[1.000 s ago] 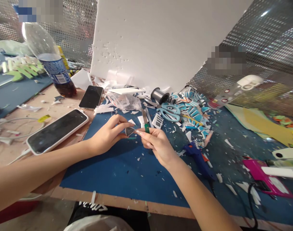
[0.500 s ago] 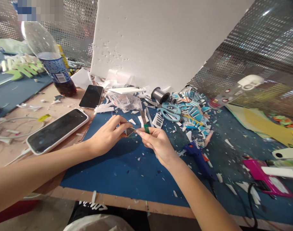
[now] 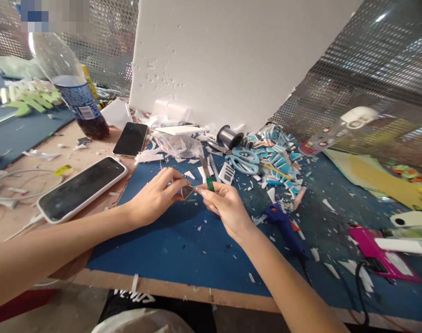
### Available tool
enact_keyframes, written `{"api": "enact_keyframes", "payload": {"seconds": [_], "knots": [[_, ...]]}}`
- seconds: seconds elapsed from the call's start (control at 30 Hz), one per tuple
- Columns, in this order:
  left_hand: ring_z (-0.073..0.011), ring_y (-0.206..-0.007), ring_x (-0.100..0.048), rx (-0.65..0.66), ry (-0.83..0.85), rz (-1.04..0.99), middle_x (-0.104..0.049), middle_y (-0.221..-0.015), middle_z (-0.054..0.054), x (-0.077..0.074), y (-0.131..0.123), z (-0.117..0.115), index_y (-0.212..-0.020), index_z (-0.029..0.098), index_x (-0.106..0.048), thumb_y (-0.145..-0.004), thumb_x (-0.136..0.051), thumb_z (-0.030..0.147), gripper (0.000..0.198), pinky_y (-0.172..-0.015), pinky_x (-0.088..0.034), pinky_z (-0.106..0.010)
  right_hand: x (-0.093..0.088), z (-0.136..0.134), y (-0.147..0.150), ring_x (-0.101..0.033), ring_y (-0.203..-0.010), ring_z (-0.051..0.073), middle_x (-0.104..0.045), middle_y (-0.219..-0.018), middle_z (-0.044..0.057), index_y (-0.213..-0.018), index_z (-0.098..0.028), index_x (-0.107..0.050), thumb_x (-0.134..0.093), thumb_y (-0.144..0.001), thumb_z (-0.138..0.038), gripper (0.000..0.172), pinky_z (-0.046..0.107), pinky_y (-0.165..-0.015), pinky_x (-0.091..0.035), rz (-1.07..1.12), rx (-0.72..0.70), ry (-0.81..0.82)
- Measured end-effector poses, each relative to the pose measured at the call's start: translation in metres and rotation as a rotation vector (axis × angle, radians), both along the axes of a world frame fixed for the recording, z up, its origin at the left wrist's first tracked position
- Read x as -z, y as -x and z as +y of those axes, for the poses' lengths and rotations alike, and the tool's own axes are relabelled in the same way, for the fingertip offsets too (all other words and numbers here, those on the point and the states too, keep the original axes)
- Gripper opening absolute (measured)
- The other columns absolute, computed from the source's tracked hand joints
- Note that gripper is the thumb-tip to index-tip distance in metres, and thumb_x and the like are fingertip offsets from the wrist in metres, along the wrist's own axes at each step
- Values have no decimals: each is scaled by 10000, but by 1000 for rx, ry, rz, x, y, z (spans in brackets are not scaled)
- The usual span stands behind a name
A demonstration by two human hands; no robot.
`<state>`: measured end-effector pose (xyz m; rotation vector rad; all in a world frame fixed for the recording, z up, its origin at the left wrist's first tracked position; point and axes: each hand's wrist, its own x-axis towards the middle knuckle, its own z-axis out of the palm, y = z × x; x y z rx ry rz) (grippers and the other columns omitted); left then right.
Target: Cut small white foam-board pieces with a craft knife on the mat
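My left hand [image 3: 154,196] pinches a small dark triangular piece [image 3: 187,190] with a white edge, just above the blue cutting mat [image 3: 169,245]. My right hand [image 3: 222,205] meets it from the right, fingers closed round a craft knife [image 3: 207,175] with a green band, its blade pointing away from me. The fingertips of both hands touch at the small piece.
Two phones [image 3: 81,187] [image 3: 131,138] lie left of the mat, by a cola bottle [image 3: 74,88]. A big white foam board [image 3: 231,60] leans behind. Blue scissors [image 3: 243,159], a wire spool [image 3: 229,136], cut scraps, a blue glue gun [image 3: 285,226] and a pink one [image 3: 380,252] lie to the right.
Both hands stay joined at the small piece, with only slight finger shifts; the view has drifted a little.
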<state>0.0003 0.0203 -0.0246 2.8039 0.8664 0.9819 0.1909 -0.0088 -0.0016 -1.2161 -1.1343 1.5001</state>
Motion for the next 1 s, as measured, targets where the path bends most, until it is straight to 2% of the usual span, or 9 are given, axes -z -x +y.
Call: {"api": "enact_keyframes", "payload": {"seconds": [0.4, 0.73, 0.9, 1.0], "knots": [[-197, -826, -512, -70, -38, -42, -513, -937, -85, 2, 0, 1, -1062, 133, -533, -897, -483, 173, 177, -731, -486, -319, -6, -2, -1, -210, -420, 40, -323, -482, -80, -788, -132, -667, -667, -704, -342, 226, 229, -411, -122, -30, -65, -8], [-206, -840, -513, -59, -31, -17, -513, -940, -100, 4, -1, 1, -1068, 98, -550, -892, -487, 158, 196, -740, -492, -342, -8, -1, 2, -206, -414, 29, -340, -479, -80, -692, -132, -617, -674, -683, -342, 218, 223, -406, -118, -13, -49, -10], [-199, -842, -506, -52, 12, -16, -507, -957, -93, 6, -1, 0, -1081, 129, -530, -906, -472, 185, 193, -746, -502, -353, -4, -2, 4, -220, -423, 32, -348, -486, -77, -713, -127, -619, -675, -676, -343, 226, 219, -406, -117, -7, -31, -7], [-209, -901, -508, -31, 108, -50, -490, -995, -96, 7, 0, 2, -1152, 151, -501, -906, -466, 170, 250, -781, -509, -367, -3, -2, 3, -235, -425, 32, -355, -483, -77, -723, -122, -619, -680, -670, -326, 219, 218, -411, -122, -10, -7, -5]]}}
